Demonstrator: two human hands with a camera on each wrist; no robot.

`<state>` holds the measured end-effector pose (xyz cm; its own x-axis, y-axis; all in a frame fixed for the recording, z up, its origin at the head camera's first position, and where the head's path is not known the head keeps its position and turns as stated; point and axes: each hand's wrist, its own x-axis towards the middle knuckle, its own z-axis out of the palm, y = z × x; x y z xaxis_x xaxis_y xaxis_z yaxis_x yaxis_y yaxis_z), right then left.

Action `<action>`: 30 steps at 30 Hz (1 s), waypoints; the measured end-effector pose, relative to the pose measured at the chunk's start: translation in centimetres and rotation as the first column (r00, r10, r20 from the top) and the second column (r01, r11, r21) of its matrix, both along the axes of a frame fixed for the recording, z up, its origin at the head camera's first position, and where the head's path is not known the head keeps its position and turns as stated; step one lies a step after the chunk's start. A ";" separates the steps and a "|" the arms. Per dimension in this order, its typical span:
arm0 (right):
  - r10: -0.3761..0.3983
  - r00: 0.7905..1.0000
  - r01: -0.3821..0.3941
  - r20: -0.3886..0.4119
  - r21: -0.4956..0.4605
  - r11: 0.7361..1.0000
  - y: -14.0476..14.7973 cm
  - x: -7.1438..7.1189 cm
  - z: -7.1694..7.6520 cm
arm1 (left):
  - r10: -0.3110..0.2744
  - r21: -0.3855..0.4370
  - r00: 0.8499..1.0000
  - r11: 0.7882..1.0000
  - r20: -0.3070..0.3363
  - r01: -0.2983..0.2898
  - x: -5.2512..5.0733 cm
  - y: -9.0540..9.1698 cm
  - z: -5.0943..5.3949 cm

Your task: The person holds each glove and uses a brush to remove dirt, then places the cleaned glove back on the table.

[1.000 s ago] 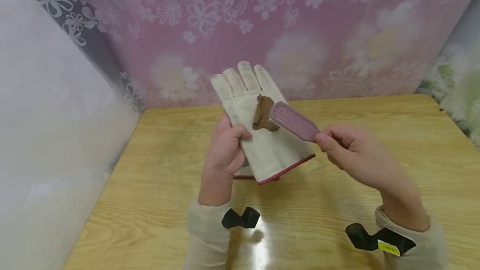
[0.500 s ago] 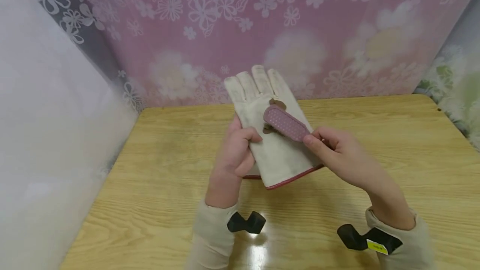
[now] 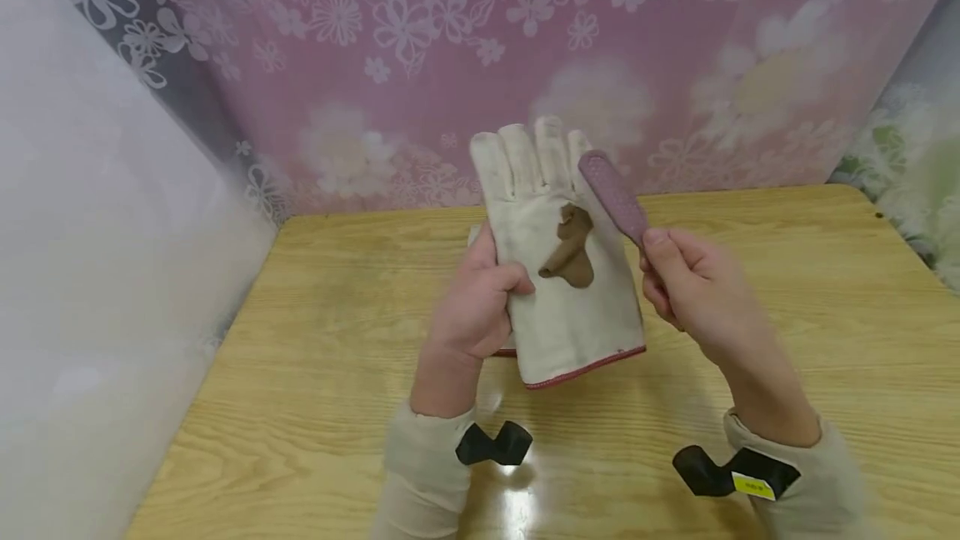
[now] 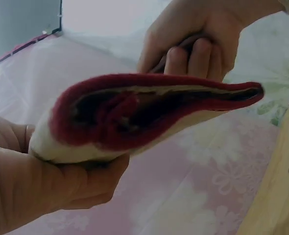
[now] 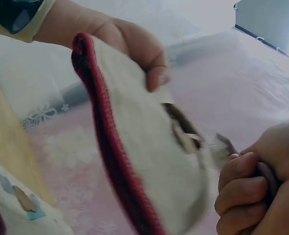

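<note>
A cream work glove [image 3: 555, 315] with a red-edged cuff is held up in the head view, fingers pointing away. My left hand [image 3: 474, 307] grips its left side, thumb on top and fingers beneath. On its face lies a curled brown patch [image 3: 573, 257]. My right hand [image 3: 693, 290] holds a mauve paddle-shaped brush [image 3: 615, 194] by its handle, beside the glove's right edge and apart from the patch. The left wrist view looks into the glove's red-rimmed cuff opening [image 4: 134, 107], with my left fingers [image 4: 93, 183] under it.
Beneath the held glove, a second cream glove [image 5: 41, 218] lies on the wooden table [image 3: 337, 315]; a brown and blue-grey mark shows on it. A pink flowered sheet [image 3: 465, 48] stands behind the table, and a whitish sheet [image 3: 112, 232] hangs at the left.
The held glove has shifted right and turned more upright. After passing over the patch, the brush has moved up and right, off it. The brown patch has changed shape, folding at its lower left.
</note>
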<state>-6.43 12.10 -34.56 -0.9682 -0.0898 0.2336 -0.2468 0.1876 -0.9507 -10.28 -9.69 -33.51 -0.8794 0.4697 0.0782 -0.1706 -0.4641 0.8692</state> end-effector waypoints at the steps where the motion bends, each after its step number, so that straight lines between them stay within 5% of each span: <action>1: 0.001 1.000 -0.001 0.019 -0.002 1.000 -0.2 -0.1 -0.1 | -0.009 -0.029 1.000 1.000 -0.008 0.009 0.1 0.2 0.0; 5: 0.010 0.998 -0.021 0.067 0.164 0.986 -1.1 0.0 -0.4 | 0.062 -0.043 0.998 0.997 0.004 -0.062 0.0 0.4 -0.2; 10: 0.021 0.997 -0.047 0.072 0.379 0.924 -0.9 0.5 0.0 | 0.165 0.014 0.986 0.986 0.020 -0.165 -0.6 -0.4 -0.4; 16: 0.091 0.992 -0.112 0.093 0.253 0.961 1.5 0.3 0.3 | 0.139 -0.019 0.990 0.990 -0.005 -0.139 -0.7 -0.6 -0.4; 19: 0.060 0.996 -0.070 0.065 0.164 0.984 2.4 0.3 0.6 | 0.103 -0.064 0.994 0.992 -0.037 -0.105 -0.6 -0.7 -0.3; 23: 0.016 0.999 -0.022 0.040 0.176 0.984 1.7 0.3 0.8 | 0.050 -0.087 0.997 0.995 -0.065 -0.055 -0.3 -0.5 -0.2; 25: 0.036 0.998 -0.046 0.047 0.219 0.975 0.8 0.4 0.7 | 0.062 -0.065 0.997 0.996 -0.036 -0.064 -0.3 -0.5 -0.2; 30: 0.142 0.985 -0.164 0.095 0.283 0.945 0.1 0.7 0.2 | 0.200 0.040 0.979 0.979 0.047 -0.202 -0.8 -0.8 -0.5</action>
<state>-5.72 12.19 -34.35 -0.9508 -0.2912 0.1056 -0.2267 0.4220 -0.8778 -11.11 -10.48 -33.98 -0.9583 0.2802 0.0555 -0.1065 -0.5309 0.8407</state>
